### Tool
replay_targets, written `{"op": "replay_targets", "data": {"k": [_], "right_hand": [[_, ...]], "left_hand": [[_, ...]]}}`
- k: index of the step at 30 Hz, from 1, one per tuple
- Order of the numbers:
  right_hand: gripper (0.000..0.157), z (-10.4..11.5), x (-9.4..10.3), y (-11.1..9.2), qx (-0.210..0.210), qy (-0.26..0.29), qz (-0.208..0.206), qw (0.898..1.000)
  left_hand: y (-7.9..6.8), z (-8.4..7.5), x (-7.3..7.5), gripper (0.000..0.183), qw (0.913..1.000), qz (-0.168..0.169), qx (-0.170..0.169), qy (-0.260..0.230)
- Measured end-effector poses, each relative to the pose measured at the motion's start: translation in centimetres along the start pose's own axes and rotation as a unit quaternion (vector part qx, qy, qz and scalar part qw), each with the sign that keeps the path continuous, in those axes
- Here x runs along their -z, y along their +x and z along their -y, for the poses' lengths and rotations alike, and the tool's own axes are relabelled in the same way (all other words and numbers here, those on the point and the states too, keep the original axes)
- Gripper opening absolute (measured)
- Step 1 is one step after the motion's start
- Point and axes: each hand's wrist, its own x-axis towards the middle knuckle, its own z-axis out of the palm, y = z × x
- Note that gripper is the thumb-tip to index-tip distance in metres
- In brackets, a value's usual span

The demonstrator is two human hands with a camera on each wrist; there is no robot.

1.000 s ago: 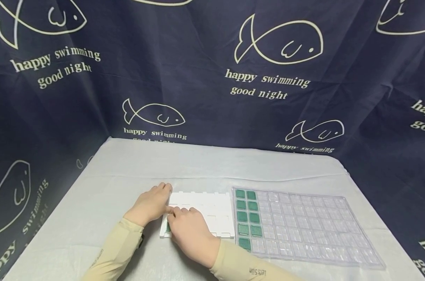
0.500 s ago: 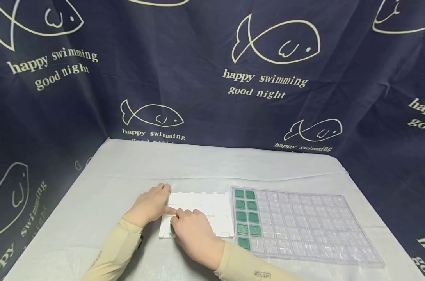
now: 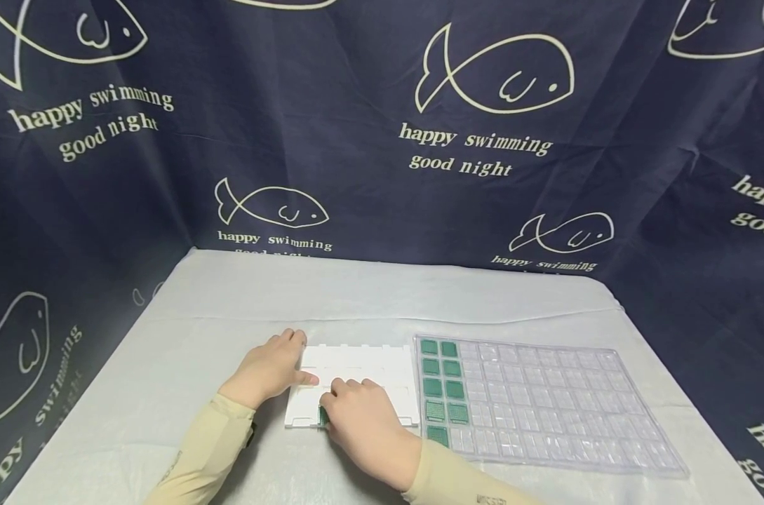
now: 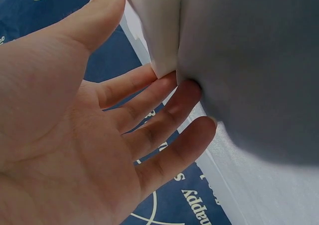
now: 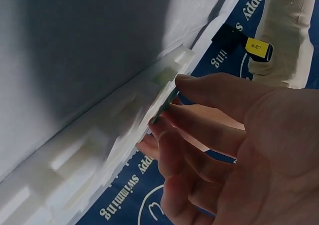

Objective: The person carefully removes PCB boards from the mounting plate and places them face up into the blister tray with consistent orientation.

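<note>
A flat white plastic tray [image 3: 375,359] with notched edges lies on the table. My left hand [image 3: 268,368] holds it at the left side, the thumb laid over its top and the fingers along the outer edge; the left wrist view shows these fingers [image 4: 184,103] touching the edge. My right hand [image 3: 365,424] is over the tray's near part. Its thumb and fingers pinch a thin green square chip [image 5: 165,105], tilted on its edge close over the tray. In the head view, only a sliver of this green chip [image 3: 323,415] shows beside the fingers.
To the right lies a clear plastic compartment tray [image 3: 546,403]. Green square chips [image 3: 432,387] fill its left columns, some with a gridded face. A navy fabric backdrop [image 3: 356,126] stands behind and beside the white-covered table [image 3: 356,287].
My right hand has slid rightward along the white tray's near part with the green chip, away from the left thumb. The left hand keeps its place on the tray.
</note>
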Motion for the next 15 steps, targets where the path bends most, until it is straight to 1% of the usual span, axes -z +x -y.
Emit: {"op": "replay_targets", "data": {"k": [5,12,15], "right_hand": [[0.023,-0.7,0.1,-0.8,-0.009,-0.001,-0.002,1.000],[0.023,-1.8,0.3,-1.8,-0.022,0.021,0.010,0.999],[0.021,-2.3,0.1,-2.3,-0.026,0.026,-0.002,0.999]], "left_hand": [[0.1,0.0,-0.1,0.072,1.0000,0.002,0.006,0.000],[0.0,-0.1,0.0,0.072,1.0000,-0.004,-0.005,-0.002],[0.0,-0.1,0.0,0.073,1.0000,-0.003,-0.006,-0.002]]}}
